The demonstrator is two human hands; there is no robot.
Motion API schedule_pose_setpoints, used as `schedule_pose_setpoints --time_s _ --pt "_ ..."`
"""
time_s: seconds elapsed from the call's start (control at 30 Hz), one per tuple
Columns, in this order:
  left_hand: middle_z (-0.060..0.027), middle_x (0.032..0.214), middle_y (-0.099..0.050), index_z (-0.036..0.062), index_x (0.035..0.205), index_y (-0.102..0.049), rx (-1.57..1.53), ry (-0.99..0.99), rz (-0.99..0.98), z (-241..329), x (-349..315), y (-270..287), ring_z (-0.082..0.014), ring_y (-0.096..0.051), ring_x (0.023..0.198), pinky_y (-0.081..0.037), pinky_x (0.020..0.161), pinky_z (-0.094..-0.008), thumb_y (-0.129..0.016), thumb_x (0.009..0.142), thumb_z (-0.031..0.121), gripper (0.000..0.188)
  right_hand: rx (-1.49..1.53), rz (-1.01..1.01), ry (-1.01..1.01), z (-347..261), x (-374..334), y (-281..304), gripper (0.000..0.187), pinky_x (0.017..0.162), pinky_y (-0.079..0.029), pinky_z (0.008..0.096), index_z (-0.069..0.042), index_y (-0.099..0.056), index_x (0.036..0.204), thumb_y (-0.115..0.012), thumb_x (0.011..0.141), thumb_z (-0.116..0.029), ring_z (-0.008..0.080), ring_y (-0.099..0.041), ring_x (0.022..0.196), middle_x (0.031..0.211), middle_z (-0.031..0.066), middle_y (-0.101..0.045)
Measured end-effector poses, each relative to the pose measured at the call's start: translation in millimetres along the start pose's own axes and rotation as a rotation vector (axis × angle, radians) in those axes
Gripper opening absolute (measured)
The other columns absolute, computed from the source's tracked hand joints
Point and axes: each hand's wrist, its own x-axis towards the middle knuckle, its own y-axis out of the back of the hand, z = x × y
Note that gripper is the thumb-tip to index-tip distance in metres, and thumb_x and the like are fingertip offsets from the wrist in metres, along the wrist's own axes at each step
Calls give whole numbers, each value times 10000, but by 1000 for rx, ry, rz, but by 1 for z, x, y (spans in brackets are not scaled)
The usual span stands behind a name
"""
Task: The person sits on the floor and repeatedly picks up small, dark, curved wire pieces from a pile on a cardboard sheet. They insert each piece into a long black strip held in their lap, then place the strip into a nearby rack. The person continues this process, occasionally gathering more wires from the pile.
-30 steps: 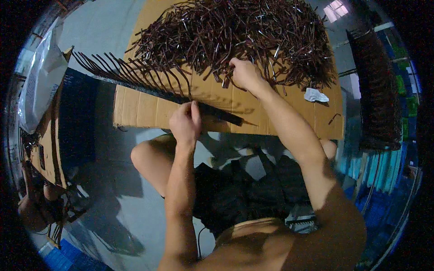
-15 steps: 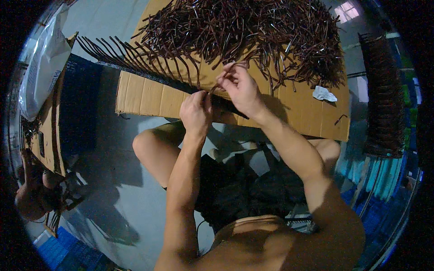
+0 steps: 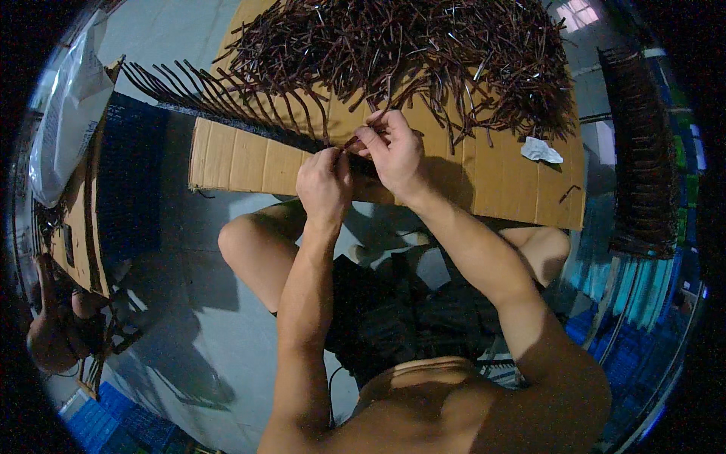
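Note:
A long dark strip [image 3: 261, 130] slants across the cardboard's near left edge, with a row of curved brown cord-like strands standing along it. My left hand [image 3: 325, 185] is closed at the strip, thumb and fingertips pinched around the lower end of a strand. Beside it my right hand [image 3: 395, 155] pinches the same brown strand [image 3: 351, 142], which runs between the two hands. What lies under my left fingers is hidden. Beyond my hands a large pile of loose brown strands [image 3: 408, 49] covers the far part of the cardboard.
The brown cardboard sheet [image 3: 522, 193] is the work surface over my knees. A crumpled white paper [image 3: 541, 150] and one loose strand lie on its right. A dark bundle of strands [image 3: 641, 151] hangs at right. A plastic bag [image 3: 72, 113] and another person's limbs [image 3: 53, 318] are at left.
My right hand has come down and left, closer to my left hand, drawing the strand's upper part lower. My left hand stays almost in place at the strip.

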Motion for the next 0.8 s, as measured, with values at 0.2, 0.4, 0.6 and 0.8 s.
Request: schedule_pose_setpoints --time_s 0.2,0.4,0.6,0.8 --pt "-144 785 -636 49 878 -640 -53 -35 20 3 1 1 -329 -603 714 -475 648 -397 -625 806 127 107 -124 -22 164 3 1 -1 112 604 -517 236 15 -534 936 -606 876 -47 115 -637 685 763 61 -628" --pt "-128 783 -639 62 867 -638 -90 57 -66 -6 -3 3 -318 -604 732 -476 647 -392 -616 830 174 119 -490 -266 315 -30 8 -3 213 723 -498 342 -4 -626 952 -645 807 -159 296 -641 855 904 165 -651" --pt "-122 713 -639 63 813 -681 -72 196 5 -1 4 11 -303 -617 684 -489 636 -386 -608 851 198 159 -783 -154 54 8 82 57 193 721 -501 381 -43 -645 981 -578 849 -167 321 -632 840 899 162 -655" --pt "-162 803 -661 17 926 -651 -86 52 -16 3 -2 6 -317 -643 729 -504 651 -362 -660 829 211 218 -810 -210 -135 25 87 60 267 585 -469 369 -2 -572 815 -663 818 -253 241 -597 620 706 117 -608"
